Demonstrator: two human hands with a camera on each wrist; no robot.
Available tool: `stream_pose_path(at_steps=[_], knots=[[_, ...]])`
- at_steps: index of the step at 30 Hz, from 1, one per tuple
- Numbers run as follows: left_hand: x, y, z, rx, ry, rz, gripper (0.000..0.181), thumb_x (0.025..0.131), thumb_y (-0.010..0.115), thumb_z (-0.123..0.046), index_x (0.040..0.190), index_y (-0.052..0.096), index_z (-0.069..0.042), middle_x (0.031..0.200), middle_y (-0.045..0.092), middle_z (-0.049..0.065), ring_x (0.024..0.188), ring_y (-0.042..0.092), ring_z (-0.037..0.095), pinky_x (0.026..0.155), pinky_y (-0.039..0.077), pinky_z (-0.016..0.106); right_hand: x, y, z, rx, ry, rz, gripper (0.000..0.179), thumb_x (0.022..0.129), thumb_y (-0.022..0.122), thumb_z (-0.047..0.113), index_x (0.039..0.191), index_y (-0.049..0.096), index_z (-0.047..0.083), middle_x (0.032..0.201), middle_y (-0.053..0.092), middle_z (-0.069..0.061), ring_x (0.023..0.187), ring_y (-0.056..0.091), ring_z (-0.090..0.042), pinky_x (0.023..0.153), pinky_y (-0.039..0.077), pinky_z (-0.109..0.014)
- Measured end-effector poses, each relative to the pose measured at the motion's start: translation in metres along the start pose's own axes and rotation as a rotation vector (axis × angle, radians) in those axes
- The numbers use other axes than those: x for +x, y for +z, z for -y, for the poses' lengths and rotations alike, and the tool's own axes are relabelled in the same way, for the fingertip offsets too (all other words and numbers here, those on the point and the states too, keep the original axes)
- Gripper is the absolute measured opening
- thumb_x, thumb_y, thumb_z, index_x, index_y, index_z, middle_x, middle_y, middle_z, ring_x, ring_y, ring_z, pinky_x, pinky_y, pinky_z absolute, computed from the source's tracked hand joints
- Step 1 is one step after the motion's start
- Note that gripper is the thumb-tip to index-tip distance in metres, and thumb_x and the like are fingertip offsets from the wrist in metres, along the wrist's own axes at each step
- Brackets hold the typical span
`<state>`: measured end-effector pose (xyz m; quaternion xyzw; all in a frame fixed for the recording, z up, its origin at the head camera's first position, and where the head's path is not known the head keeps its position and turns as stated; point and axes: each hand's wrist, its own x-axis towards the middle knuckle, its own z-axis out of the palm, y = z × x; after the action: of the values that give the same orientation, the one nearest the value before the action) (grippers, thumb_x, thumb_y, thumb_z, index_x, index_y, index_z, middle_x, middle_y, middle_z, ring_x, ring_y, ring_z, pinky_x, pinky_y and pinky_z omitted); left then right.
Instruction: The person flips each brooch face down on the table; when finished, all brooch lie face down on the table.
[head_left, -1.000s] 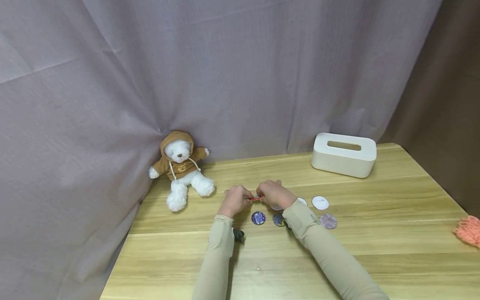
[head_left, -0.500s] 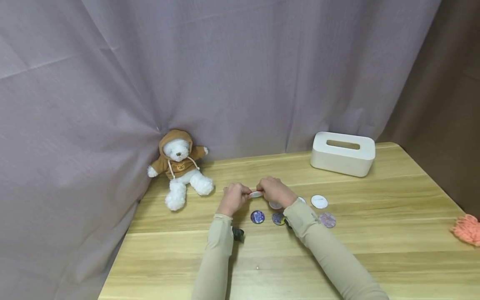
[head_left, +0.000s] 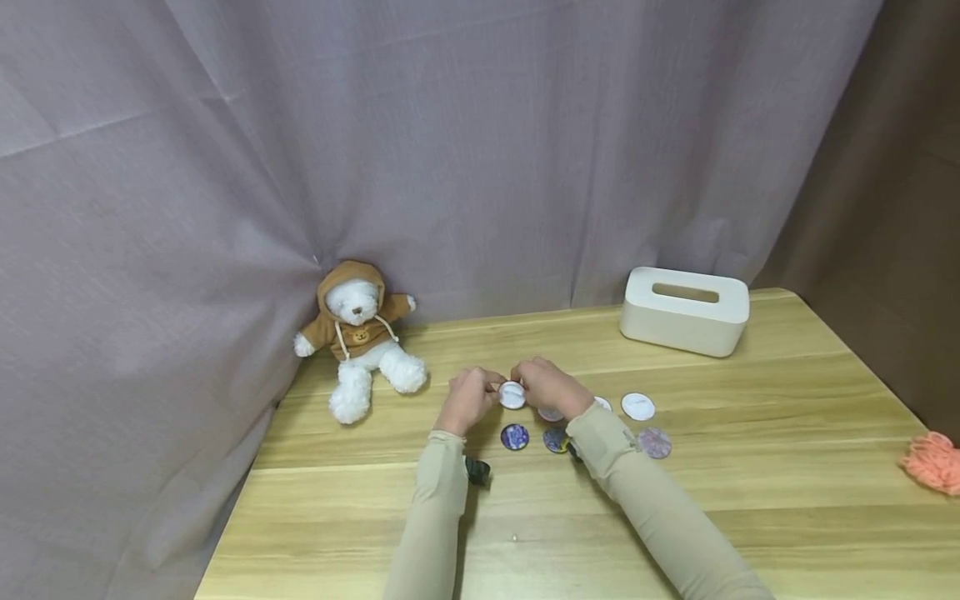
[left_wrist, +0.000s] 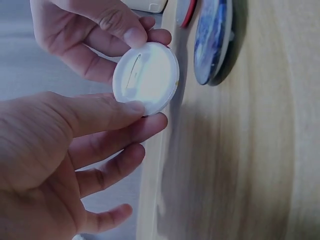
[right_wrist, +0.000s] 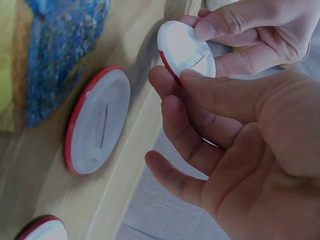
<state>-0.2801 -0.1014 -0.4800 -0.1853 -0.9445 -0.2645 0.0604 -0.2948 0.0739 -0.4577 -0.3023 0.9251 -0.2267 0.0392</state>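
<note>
A round pin-back button badge (head_left: 512,395) is held up between both hands, its white back with the pin turned towards me. My left hand (head_left: 468,396) pinches its left edge between thumb and forefinger; in the left wrist view the other fingers (left_wrist: 112,170) spread loosely below. On the opposite edge, my right hand (head_left: 551,386) pinches it with thumb and fingertips. A strip of red shows along the rim of the held badge (right_wrist: 182,47) in the right wrist view. Close by lies a red-rimmed badge (right_wrist: 97,125), pin side up. A blue-purple badge (head_left: 514,437) lies nearer me.
Several more badges lie to the right: one partly under the right wrist (head_left: 556,440), a white-backed one (head_left: 638,407) and a pale purple one (head_left: 655,442). A teddy bear (head_left: 360,333) sits back left, a white tissue box (head_left: 684,312) back right, coral yarn (head_left: 933,462) at the right edge.
The badge between the hands has been tilted: its red edge showed first, then a thin slice of white, and now its whole white back. Both hands stay nearly in place.
</note>
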Motion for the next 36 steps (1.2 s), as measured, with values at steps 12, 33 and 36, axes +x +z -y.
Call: stream_pose_path(at_steps=[12, 33, 36], knots=[[-0.002, 0.004, -0.003, 0.051, -0.029, 0.078, 0.034, 0.076, 0.078, 0.002, 0.105, 0.081, -0.016, 0.081, 0.076, -0.001, 0.082, 0.07, 0.019, 0.079, 0.05, 0.051, -0.002, 0.008, -0.002, 0.019, 0.042, 0.065, 0.022, 0.078, 0.07, -0.013, 0.092, 0.06, 0.001, 0.079, 0.06, -0.004, 0.072, 0.056, -0.02, 0.07, 0.051, -0.037], [-0.004, 0.003, -0.006, 0.059, -0.03, 0.189, 0.015, 0.081, 0.081, -0.007, 0.073, 0.069, -0.01, 0.06, 0.056, -0.007, 0.068, 0.052, 0.015, 0.087, 0.042, 0.059, 0.002, 0.016, 0.002, -0.083, 0.089, 0.027, 0.02, 0.076, 0.076, -0.005, 0.069, 0.062, 0.009, 0.071, 0.055, -0.001, 0.075, 0.052, -0.023, 0.084, 0.045, -0.058], [-0.005, 0.004, -0.004, 0.045, -0.039, 0.201, 0.014, 0.083, 0.08, -0.008, 0.074, 0.07, -0.01, 0.062, 0.058, -0.007, 0.07, 0.053, 0.014, 0.092, 0.04, 0.064, 0.003, 0.017, 0.001, -0.081, 0.089, 0.036, 0.024, 0.077, 0.075, -0.004, 0.065, 0.059, 0.01, 0.071, 0.054, -0.002, 0.076, 0.051, -0.025, 0.083, 0.044, -0.059]])
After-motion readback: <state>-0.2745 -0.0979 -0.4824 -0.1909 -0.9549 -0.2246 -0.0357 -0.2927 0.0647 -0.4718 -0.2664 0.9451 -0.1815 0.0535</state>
